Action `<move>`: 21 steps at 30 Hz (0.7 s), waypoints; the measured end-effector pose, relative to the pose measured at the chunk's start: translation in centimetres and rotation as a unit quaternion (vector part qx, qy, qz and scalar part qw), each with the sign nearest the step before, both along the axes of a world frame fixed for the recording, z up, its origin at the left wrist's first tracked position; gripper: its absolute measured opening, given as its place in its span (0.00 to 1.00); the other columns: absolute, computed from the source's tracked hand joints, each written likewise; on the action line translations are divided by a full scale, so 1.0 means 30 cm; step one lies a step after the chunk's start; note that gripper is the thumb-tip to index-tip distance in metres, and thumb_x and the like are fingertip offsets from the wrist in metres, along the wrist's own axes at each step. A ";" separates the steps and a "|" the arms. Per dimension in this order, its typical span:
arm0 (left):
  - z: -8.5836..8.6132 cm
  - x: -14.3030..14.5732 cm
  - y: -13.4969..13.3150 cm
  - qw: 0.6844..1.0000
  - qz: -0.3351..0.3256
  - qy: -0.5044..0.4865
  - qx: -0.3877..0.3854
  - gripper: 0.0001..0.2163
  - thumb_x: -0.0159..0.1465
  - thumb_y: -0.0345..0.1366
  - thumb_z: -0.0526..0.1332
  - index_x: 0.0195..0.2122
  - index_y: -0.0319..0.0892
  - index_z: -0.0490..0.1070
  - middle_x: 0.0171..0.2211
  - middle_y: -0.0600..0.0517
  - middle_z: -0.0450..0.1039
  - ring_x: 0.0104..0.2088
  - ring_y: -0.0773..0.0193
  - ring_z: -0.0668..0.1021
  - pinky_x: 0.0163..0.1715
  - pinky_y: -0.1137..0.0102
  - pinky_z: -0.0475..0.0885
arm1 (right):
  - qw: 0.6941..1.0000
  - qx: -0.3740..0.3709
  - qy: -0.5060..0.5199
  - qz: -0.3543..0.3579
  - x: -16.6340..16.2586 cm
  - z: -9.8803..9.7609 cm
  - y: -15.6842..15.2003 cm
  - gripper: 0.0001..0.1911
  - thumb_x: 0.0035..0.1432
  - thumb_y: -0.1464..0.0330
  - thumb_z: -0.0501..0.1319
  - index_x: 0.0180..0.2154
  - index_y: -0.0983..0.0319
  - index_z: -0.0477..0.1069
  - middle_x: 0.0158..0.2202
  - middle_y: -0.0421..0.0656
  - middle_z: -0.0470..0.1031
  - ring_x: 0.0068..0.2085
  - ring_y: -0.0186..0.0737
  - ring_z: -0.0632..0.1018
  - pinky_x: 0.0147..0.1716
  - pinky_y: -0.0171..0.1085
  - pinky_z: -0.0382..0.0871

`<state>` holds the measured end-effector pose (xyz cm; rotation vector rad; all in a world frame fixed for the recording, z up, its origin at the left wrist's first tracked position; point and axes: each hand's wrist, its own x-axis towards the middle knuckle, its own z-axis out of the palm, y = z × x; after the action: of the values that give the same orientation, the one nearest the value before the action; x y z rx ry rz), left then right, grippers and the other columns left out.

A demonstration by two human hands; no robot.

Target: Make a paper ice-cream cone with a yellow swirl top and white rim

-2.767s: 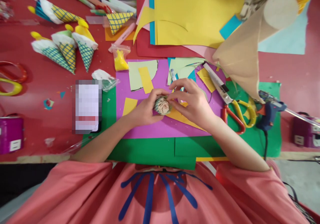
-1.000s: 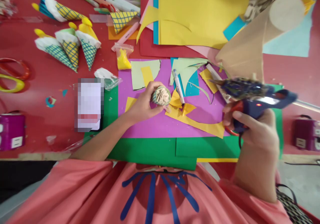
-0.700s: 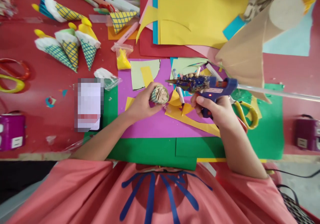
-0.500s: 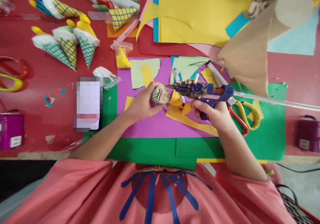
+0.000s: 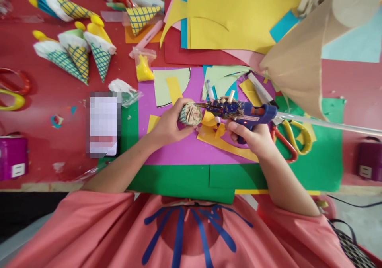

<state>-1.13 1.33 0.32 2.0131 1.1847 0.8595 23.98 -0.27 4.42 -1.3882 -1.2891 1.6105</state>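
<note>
My left hand [image 5: 170, 122] is closed around a small paper cone [image 5: 190, 114], its open end turned toward me and stuffed with crumpled brown paper. Green crosshatch marks show on the cone's side. In my right hand [image 5: 250, 136] is a blue hot glue gun [image 5: 253, 116], gripped by its handle. A long clear glue stick [image 5: 322, 121] sticks out of its back. The gun's crusted nozzle points left and reaches the cone's rim; whether it touches, I cannot tell. Yellow paper scraps [image 5: 228, 144] lie beneath both hands on a purple sheet [image 5: 167, 152].
Finished-looking crosshatched cones [image 5: 103, 57] lie at the upper left, near a bag of yellow material [image 5: 145, 67]. A phone [image 5: 104, 124] is left of my left arm. Scissors [image 5: 298, 138] lie by my right wrist. A large brown paper cone [image 5: 298, 57] stands at right.
The glue gun has shifted slightly left, its nozzle now over the cone's rim. My left hand keeps its hold on the cone. The whole view has shifted a little.
</note>
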 end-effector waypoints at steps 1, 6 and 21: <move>0.000 0.000 0.000 1.000 0.000 0.000 -0.001 0.19 0.58 0.34 0.64 0.50 0.45 0.62 0.39 0.53 0.71 0.37 0.63 0.77 0.35 0.71 0.72 | 1.000 0.002 0.001 0.002 0.001 0.001 0.000 0.17 0.57 0.56 0.67 0.27 0.60 0.68 0.18 0.35 0.66 0.19 0.29 0.65 0.18 0.31 0.61; 0.005 0.004 -0.001 1.000 0.007 0.007 -0.002 0.19 0.58 0.36 0.64 0.49 0.45 0.63 0.40 0.53 0.73 0.37 0.63 0.77 0.36 0.70 0.73 | 1.000 0.007 0.003 0.008 0.002 0.004 0.000 0.17 0.56 0.56 0.67 0.27 0.60 0.67 0.17 0.35 0.66 0.19 0.29 0.65 0.18 0.31 0.62; 0.003 0.006 0.009 0.999 0.004 0.031 0.029 0.18 0.59 0.37 0.65 0.48 0.45 0.63 0.43 0.50 0.75 0.43 0.58 0.79 0.43 0.66 0.74 | 0.999 0.048 0.001 0.016 -0.014 0.016 -0.002 0.11 0.54 0.62 0.69 0.31 0.61 0.72 0.21 0.35 0.67 0.20 0.27 0.65 0.18 0.30 0.60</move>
<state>-0.94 1.60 0.41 2.0970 1.2156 0.8500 23.56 -0.31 4.89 -1.3130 -1.3744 1.5505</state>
